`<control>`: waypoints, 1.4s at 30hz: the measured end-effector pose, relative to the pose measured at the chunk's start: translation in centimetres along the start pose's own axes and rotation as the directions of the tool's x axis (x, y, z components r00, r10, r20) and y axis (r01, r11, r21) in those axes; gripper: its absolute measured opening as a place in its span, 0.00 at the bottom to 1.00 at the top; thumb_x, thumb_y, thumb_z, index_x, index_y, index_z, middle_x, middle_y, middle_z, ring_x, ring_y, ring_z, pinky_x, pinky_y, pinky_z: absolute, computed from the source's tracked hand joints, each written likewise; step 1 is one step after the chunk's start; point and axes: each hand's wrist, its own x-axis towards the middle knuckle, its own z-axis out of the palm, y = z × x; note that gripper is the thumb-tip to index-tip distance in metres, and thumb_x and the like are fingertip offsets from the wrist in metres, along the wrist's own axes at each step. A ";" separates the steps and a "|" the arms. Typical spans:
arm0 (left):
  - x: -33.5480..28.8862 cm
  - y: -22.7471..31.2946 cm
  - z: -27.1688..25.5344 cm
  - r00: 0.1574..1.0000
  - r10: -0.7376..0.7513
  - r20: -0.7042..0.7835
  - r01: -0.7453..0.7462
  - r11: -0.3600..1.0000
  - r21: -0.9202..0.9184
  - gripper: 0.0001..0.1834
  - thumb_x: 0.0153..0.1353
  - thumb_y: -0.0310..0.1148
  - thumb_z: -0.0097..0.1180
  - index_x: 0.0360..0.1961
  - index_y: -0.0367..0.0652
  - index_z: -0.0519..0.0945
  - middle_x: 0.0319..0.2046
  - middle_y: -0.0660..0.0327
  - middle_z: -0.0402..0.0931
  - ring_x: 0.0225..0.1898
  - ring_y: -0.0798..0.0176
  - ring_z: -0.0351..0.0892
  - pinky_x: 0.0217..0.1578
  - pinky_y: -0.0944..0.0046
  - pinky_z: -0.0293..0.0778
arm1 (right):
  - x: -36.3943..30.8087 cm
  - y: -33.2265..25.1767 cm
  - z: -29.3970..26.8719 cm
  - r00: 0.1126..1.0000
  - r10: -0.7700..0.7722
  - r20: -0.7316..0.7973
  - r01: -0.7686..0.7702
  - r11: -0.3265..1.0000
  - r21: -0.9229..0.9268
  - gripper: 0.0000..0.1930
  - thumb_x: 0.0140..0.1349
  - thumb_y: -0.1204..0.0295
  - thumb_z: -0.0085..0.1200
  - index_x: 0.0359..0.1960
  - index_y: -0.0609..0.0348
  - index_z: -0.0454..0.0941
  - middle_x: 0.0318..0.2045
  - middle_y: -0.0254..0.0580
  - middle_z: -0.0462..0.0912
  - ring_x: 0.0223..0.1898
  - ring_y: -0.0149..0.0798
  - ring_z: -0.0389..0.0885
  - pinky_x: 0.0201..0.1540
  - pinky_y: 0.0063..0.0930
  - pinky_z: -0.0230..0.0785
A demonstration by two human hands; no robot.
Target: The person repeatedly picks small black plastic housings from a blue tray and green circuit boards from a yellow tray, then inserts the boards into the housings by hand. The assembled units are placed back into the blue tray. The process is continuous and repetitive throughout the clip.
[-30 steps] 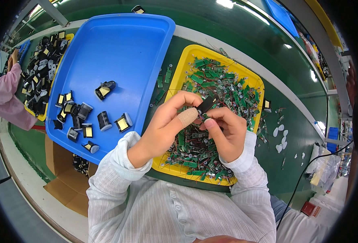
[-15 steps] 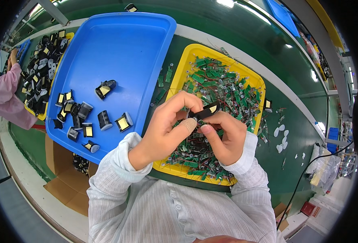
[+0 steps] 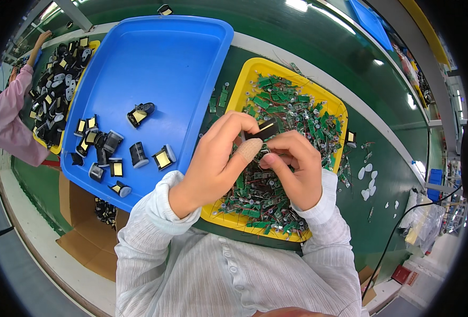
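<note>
Above the yellow tray [image 3: 249, 74], my left hand [image 3: 221, 158] is closed on a black plastic housing [image 3: 264, 130] with a pale yellow pad on its edge. A tan bandage wraps the left thumb. My right hand [image 3: 296, 164] pinches at the lower end of the same housing; a small part between the fingertips is mostly hidden. Beneath both hands, a heap of green circuit boards [image 3: 276, 95] with thin wires fills the yellow tray. On the left, the blue tray [image 3: 162, 58] holds several black housings with yellow pads [image 3: 163, 157] and grey ends.
At far left a person's pink sleeve [image 3: 12, 113] reaches beside another yellow tray heaped with black housings [image 3: 54, 90]. Below the blue tray stands an open cardboard box [image 3: 86, 245]. White oval pieces [image 3: 368, 182] and loose boards lie on the green table at right.
The housing has turned in my fingers, so its yellow pad shows as a narrow strip. My right fingers have shifted slightly. The person at far left has raised an arm.
</note>
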 end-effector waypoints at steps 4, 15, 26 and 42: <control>0.1 0.9 0.6 0.999 -0.028 -0.046 0.023 0.995 -0.096 0.13 0.55 0.27 0.53 0.41 0.38 0.68 0.36 0.58 0.70 0.38 0.64 0.72 0.35 0.68 0.69 | -0.2 -0.1 -0.3 0.988 0.152 0.027 -0.152 0.922 0.356 0.07 0.53 0.81 0.54 0.34 0.67 0.74 0.31 0.40 0.75 0.32 0.31 0.79 0.34 0.22 0.74; 0.5 0.9 -1.5 0.924 -0.315 0.218 0.379 0.835 -0.398 0.20 0.60 0.37 0.50 0.49 0.37 0.67 0.41 0.62 0.71 0.37 0.72 0.72 0.33 0.73 0.70 | -0.3 -0.7 -1.1 0.988 0.154 -0.012 -0.142 0.936 0.321 0.08 0.53 0.79 0.56 0.35 0.66 0.73 0.25 0.36 0.75 0.25 0.26 0.76 0.30 0.19 0.73; 0.3 0.9 -0.6 0.938 -0.316 0.145 0.347 0.845 -0.407 0.17 0.57 0.30 0.51 0.47 0.38 0.67 0.37 0.62 0.74 0.33 0.74 0.72 0.29 0.74 0.70 | -0.2 -0.1 -0.9 0.980 0.195 0.029 -0.177 0.808 0.562 0.08 0.54 0.80 0.55 0.35 0.66 0.70 0.23 0.36 0.73 0.22 0.28 0.75 0.25 0.20 0.73; 0.0 0.8 -0.2 0.949 -0.285 0.131 0.314 0.832 -0.457 0.15 0.59 0.24 0.51 0.47 0.37 0.66 0.40 0.58 0.75 0.40 0.70 0.75 0.41 0.70 0.70 | -0.2 0.1 -0.9 0.991 0.130 0.023 -0.118 0.794 0.596 0.08 0.52 0.82 0.55 0.33 0.65 0.70 0.24 0.38 0.74 0.23 0.30 0.76 0.24 0.22 0.74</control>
